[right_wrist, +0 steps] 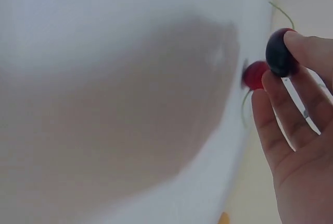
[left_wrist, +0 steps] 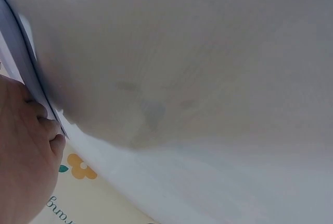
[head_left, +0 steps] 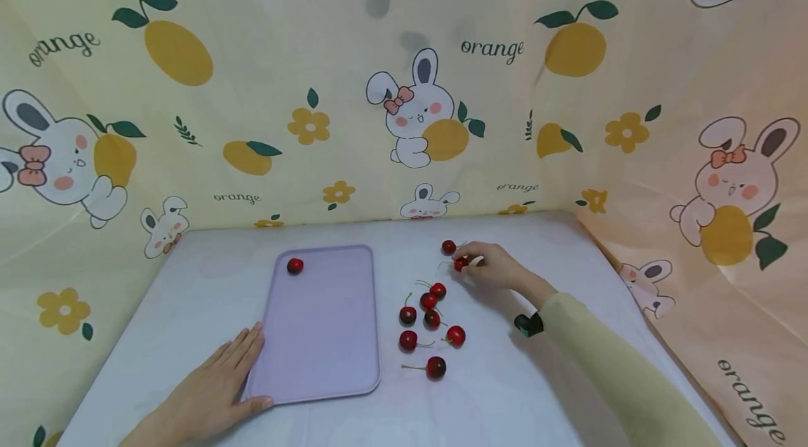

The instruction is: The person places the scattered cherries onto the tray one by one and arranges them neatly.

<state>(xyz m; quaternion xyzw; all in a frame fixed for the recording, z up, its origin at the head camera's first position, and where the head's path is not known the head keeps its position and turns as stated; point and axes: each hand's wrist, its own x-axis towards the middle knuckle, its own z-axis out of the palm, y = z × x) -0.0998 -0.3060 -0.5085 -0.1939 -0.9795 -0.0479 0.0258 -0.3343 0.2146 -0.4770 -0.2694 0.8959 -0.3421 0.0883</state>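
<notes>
Right hand (head_left: 495, 266) over the far side of the pale surface (head_left: 517, 391), thumb and fingers pinching one dark cherry (head_left: 460, 264), partly covered by the fingers; its thin stem sticks out. Whether that fruit is clear of the surface, I cannot tell. Just beyond it, another cherry (head_left: 448, 247); from the right wrist, a red one shows partly behind the fingers, and a further bit of red is cut off at the top edge. Nearer the person, seven stemmed cherries (head_left: 432, 319) lie loosely grouped, a few touching or overlapping. Left of them, a lilac tray (head_left: 322, 335) with a single cherry (head_left: 294, 266) near its far left corner. Left hand (head_left: 211, 387) at the tray's near left edge, fingers straight and close together, thumb held apart across the corner; from the left wrist the fingertips are hidden and the hand is cut off. Small dark object (head_left: 529, 324) under the right sleeve's (head_left: 612, 363) cuff, hard to make out. Behind, a rabbit-printed cloth (head_left: 353, 33), its uppermost figures cropped.
</notes>
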